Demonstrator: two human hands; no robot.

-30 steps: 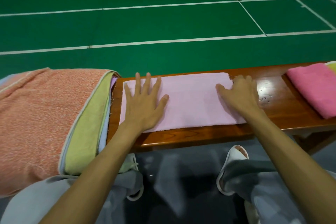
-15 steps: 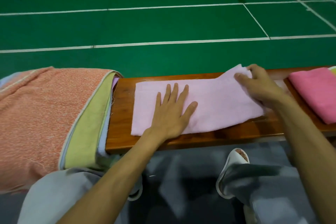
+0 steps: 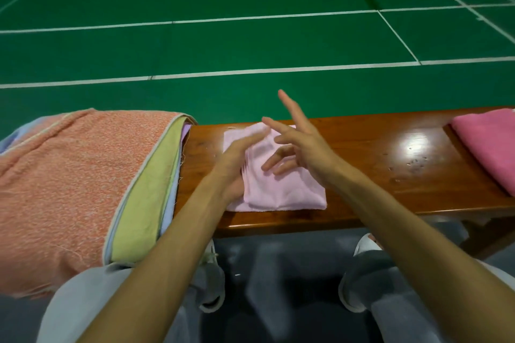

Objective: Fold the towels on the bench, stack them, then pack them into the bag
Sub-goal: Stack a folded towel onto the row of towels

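A pale pink towel lies folded in half on the wooden bench, in front of me. My left hand stands on its edge at the towel's left side with straight fingers, and the folded flap lies against its palm. My right hand hovers over the towel with its fingers spread; two lower fingers touch the top layer and hold nothing. A folded hot pink towel sits at the bench's right end. No bag is in view.
A pile of unfolded towels, orange on top with yellow-green, lilac and light blue beneath, drapes over the bench's left end. Green court floor with white lines lies beyond. My knees and white shoes are below the bench edge.
My right hand carried the pink towel's right end leftwards over my left hand and let it go, so the towel is now half as long. My left hand turned from flat onto its edge.
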